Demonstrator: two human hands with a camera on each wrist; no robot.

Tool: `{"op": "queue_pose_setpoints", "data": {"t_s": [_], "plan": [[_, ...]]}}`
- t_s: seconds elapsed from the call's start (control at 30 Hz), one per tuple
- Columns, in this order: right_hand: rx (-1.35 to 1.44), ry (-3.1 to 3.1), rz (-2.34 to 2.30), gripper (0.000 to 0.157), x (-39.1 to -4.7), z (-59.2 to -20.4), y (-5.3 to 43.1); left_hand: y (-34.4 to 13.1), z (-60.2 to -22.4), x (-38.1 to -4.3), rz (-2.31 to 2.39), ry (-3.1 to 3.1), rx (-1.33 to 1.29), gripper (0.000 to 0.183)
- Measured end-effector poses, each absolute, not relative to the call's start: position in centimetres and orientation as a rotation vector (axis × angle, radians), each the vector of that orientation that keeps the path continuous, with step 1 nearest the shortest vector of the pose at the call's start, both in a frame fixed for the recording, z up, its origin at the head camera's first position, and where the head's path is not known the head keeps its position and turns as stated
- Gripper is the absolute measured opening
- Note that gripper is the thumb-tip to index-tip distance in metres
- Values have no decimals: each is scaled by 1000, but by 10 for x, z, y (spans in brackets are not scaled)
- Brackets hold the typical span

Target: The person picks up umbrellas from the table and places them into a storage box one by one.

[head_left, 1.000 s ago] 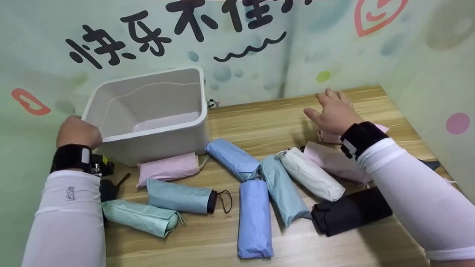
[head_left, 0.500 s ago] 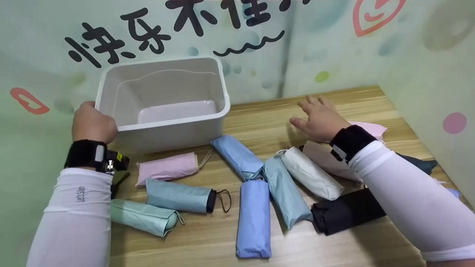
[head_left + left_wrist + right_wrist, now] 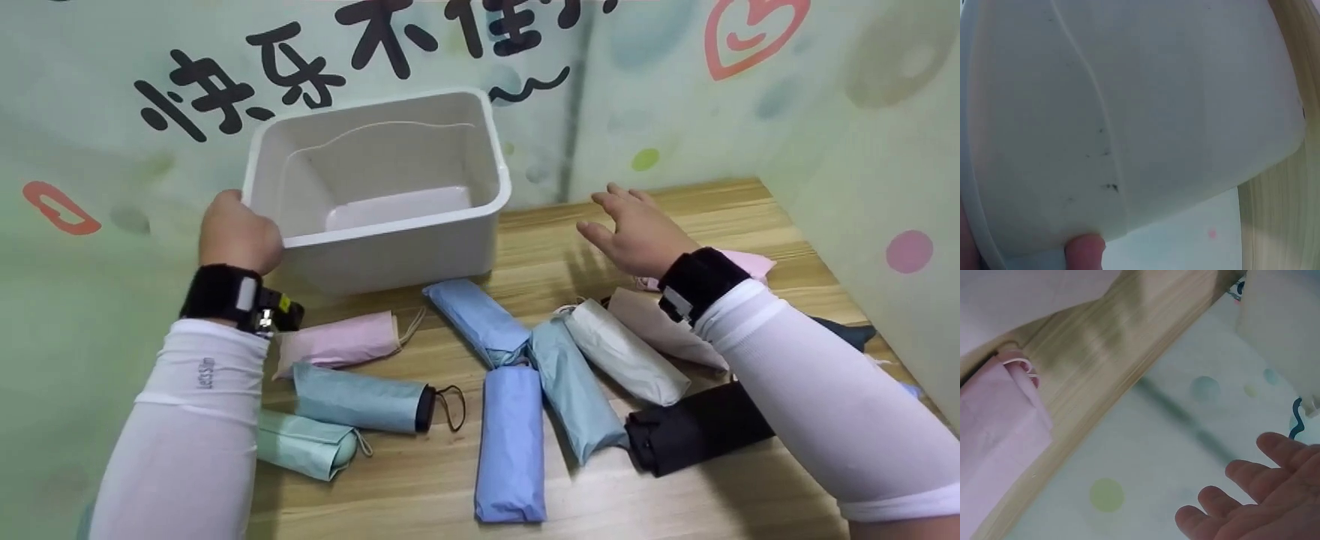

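My left hand point(image 3: 238, 236) grips the left rim of a white plastic bin point(image 3: 390, 259), whose inside looks bare. In the left wrist view one fingertip point(image 3: 1085, 253) shows against the bin's wall point(image 3: 1157, 112); the rest of the grip is mostly out of sight. Whether the bin touches the tabletop all round, I cannot tell. My right hand point(image 3: 637, 232) hovers right of the bin, fingers spread and holding nothing. Below that hand lies a pink folded umbrella point(image 3: 742, 265), partly hidden by the wrist. A blue folded umbrella point(image 3: 476, 319) lies just in front of the bin.
Several more folded umbrellas cover the wooden tabletop point(image 3: 375, 480): pink point(image 3: 345, 341), teal point(image 3: 360, 397), mint point(image 3: 307, 446), blue point(image 3: 511, 442), white point(image 3: 630, 356) and black point(image 3: 697, 431) among them. A printed wall point(image 3: 660, 90) stands behind, and another rises at the right.
My left hand has moved the bin to the right and away from me, toward the back wall. My right hand has shifted a little left, fingers still spread.
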State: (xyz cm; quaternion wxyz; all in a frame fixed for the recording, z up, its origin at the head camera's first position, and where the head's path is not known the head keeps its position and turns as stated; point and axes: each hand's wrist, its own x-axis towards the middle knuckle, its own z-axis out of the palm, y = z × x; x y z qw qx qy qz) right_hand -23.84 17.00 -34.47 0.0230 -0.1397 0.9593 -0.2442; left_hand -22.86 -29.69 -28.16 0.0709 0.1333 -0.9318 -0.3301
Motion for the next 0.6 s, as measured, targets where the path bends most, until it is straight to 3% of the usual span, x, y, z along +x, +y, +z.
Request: {"op": "queue_pose_setpoints", "data": {"t_s": [0.3,0.6], "plan": [[-395,2913,-1245,70,-244,-335,166,-231,-281,-246,-1075,-2824,348,54],[-104,2687,-1751,73,-253,-336,180,-180,-291,-254,-1037,-2802,255,45]]}}
